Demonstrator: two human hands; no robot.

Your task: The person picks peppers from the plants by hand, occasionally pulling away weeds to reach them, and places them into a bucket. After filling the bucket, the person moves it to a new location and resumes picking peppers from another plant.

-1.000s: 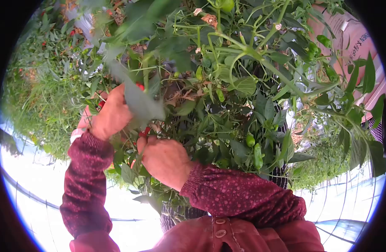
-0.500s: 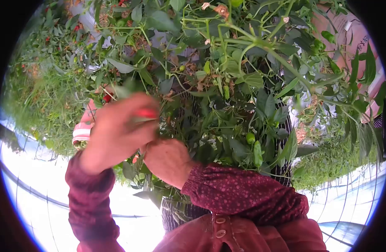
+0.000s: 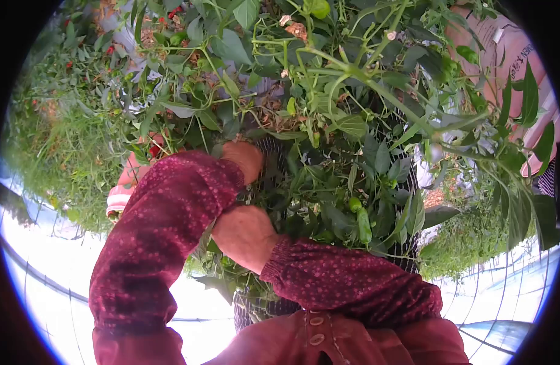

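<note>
My left hand (image 3: 244, 162) reaches into the leaves of a pepper plant (image 3: 329, 176); only its back and wrist show past the maroon spotted sleeve (image 3: 182, 201). Its fingers are hidden, so whatever they may hold cannot be seen. Just below it, my right hand (image 3: 246, 236) is bent at the wrist among the lower stems, with its fingers out of sight behind the left forearm. To the right of both hands hang green peppers (image 3: 364, 226) on the plant. A red pepper (image 3: 154, 149) shows left of the left forearm.
A thick branching stem (image 3: 377, 82) crosses the upper right. Beyond it lies a pink sack with printed letters (image 3: 493, 58). A pink and white striped item (image 3: 119, 198) stands left of my arm. Dark striped fabric (image 3: 408, 237) shows behind the leaves, and several red peppers dot the upper left.
My left hand has swung right and deeper into the foliage, bringing its forearm across the view. The red pepper seen at its fingers earlier is out of sight. My right hand has barely moved.
</note>
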